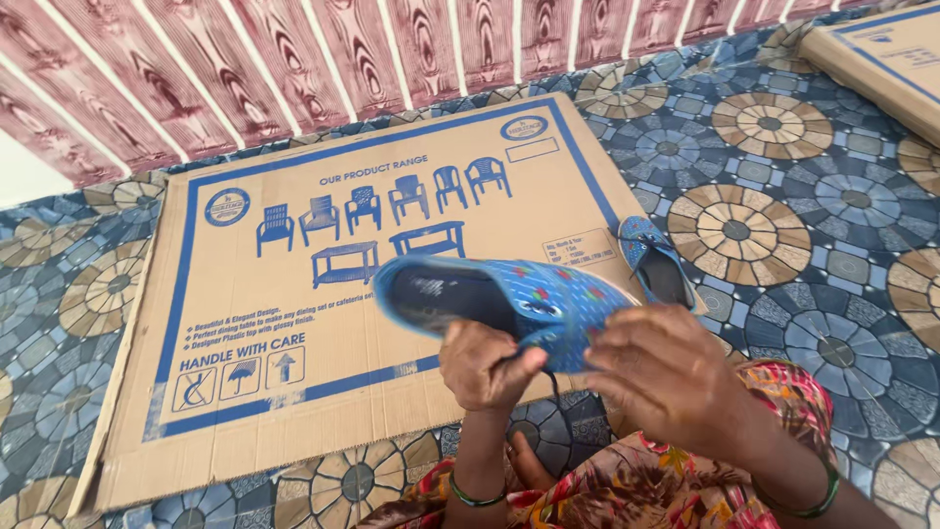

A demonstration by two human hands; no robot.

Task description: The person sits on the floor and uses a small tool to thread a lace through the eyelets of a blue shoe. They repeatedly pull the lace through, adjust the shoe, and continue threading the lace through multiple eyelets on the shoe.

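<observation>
I see my left hand (487, 364) and right hand (658, 370) both pinched on the blue shoe (509, 299), its inside empty. My fingers hide its laces. A second shoe (654, 263) lies on the cardboard (294, 323).

A flattened cardboard sheet (294, 392) lies on patterned flooring (803, 245), a second shoe (656, 260) beside it.

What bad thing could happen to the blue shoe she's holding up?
The blue shoe is off the floor, held only at its near end by the left hand and right hand, so it might slip and drop onto the cardboard sheet. The dark lace dangling below could also snag or pull loose, though that's a guess.
</observation>
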